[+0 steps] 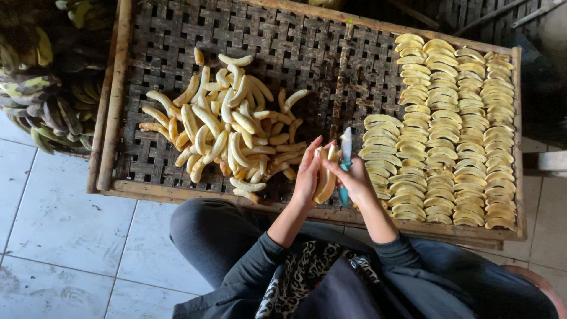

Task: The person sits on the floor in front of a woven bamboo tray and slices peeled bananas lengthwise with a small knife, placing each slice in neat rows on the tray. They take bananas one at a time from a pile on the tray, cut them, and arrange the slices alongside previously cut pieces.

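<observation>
Woven bamboo tray [295, 41] sat on white tile floor [53, 218]. Left hand [308, 171] clasped a peeled banana [326, 174] at lower centre; right hand [356, 180] gripped a teal knife [346, 155].

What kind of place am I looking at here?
Likely a small home workshop for drying bananas: a woven drying rack on a tiled floor, sliced pieces in rows, unpeeled bunches beside.

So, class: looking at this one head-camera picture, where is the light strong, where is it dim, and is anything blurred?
Head view: soft, even daylight on the floor tiles and the sliced banana rows; the unpeeled bunches at upper left sit in deep shade; no glare; the hands, left hand and right hand, look slightly soft.
</observation>
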